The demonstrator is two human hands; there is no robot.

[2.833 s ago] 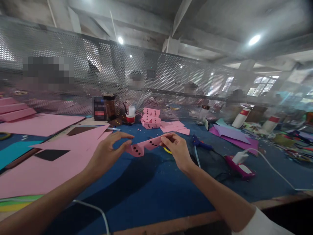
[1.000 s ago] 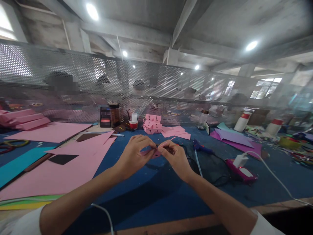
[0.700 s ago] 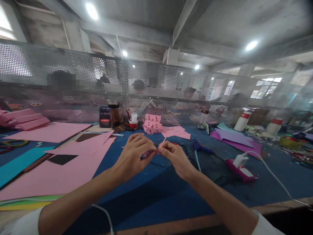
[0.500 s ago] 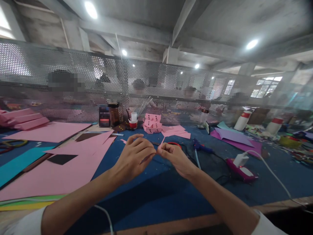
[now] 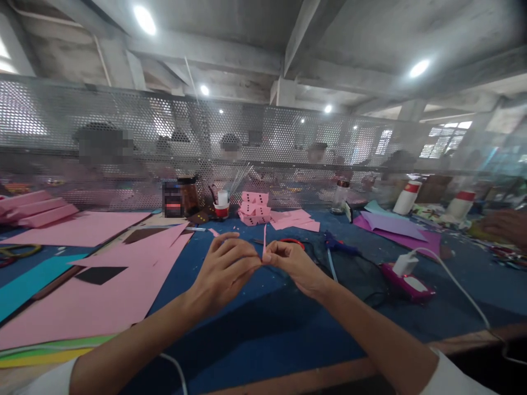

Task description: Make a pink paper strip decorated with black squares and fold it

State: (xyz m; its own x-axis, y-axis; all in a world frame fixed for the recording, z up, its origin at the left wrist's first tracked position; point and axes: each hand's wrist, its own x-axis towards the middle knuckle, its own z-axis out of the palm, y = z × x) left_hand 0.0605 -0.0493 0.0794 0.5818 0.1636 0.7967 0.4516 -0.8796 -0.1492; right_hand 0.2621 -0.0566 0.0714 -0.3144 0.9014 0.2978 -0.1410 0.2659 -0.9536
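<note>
A narrow strip of pink paper (image 5: pixel 264 240) stands nearly upright above my fingertips, over the blue tabletop. My right hand (image 5: pixel 295 266) is closed, pinching the strip's lower part between thumb and forefinger. From the other side my left hand (image 5: pixel 222 269) meets it with its fingers bent and fingertips at the strip's lower end; its thumb is mostly hidden. Behind the right hand lie red-handled scissors (image 5: pixel 293 241), partly covered. Farther back are a stack of folded pink paper pieces with black dots (image 5: pixel 254 209) and loose pink paper pieces (image 5: pixel 297 219).
Pink sheets (image 5: pixel 119 299) and a blue-green sheet (image 5: pixel 39 280) cover the left side. To the right are a blue glue gun (image 5: pixel 341 245), a magenta power strip (image 5: pixel 407 282) with a white cable, and purple sheets (image 5: pixel 395 229). A perforated metal screen (image 5: pixel 267 126) runs behind. Another person's hand (image 5: pixel 504 226) shows at far right.
The pink strip has turned from leaning right to nearly upright between my fingertips. Another person's hand has entered at the right edge. The view has shifted slightly.
</note>
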